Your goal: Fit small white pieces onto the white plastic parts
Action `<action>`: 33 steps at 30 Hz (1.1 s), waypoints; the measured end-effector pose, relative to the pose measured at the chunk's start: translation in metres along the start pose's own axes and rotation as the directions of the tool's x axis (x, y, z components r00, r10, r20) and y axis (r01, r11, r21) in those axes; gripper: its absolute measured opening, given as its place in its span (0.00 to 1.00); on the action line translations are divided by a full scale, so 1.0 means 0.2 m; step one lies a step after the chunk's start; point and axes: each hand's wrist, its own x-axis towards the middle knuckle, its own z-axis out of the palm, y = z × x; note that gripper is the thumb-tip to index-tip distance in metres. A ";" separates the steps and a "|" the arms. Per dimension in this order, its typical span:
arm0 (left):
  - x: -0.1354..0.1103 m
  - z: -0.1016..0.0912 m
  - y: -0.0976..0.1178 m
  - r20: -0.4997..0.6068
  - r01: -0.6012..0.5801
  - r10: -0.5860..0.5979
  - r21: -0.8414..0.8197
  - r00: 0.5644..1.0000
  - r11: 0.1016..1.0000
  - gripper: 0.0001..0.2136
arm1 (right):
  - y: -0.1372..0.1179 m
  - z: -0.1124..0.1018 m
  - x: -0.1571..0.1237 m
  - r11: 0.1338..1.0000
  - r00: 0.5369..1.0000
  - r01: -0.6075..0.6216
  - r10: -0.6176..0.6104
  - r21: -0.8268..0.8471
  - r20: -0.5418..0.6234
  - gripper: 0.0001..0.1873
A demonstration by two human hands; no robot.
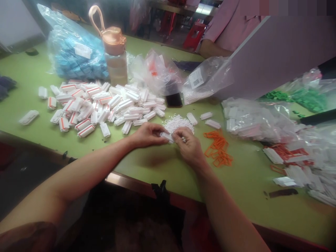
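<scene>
My left hand (pixel 149 135) is closed on one end of a small white plastic case (pixel 166 137), held just above the green table. At the case's other end is my right hand (pixel 187 142), its thumb and index finger pinched together. Several tiny white pieces (pixel 183 139) show in the curl of its fingers; what sits in the fingertips is too small to make out. Right behind both hands lies a heap of tiny white pieces (pixel 178 122). Orange rectangular frames (pixel 217 148) are piled to the right of my right hand.
A large pile of white cases (pixel 105 105), some with orange stripes, covers the left. Behind it stand a bottle (pixel 115 56) and a bag of blue parts (pixel 78 52). A phone (pixel 174 100), clear bags (pixel 207 77) and more white parts (pixel 246 119) lie around. A person's arm (pixel 214 49) is across the table.
</scene>
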 end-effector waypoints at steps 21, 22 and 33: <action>0.02 -0.01 -0.03 -0.182 0.024 -0.049 -0.135 0.982 0.991 0.21 | 0.05 -0.11 0.00 0.985 0.994 -0.084 0.073 -0.149 -0.080 0.11; 0.02 -0.01 -0.04 -0.194 0.019 -0.044 -0.131 0.980 0.991 0.21 | 0.06 -0.11 -0.01 0.969 0.999 -0.047 0.039 -0.241 -0.036 0.10; 0.02 -0.01 -0.03 -0.177 0.033 -0.056 -0.132 0.983 0.991 0.21 | 0.10 -0.03 0.00 0.797 0.982 0.167 -0.188 -0.580 0.023 0.12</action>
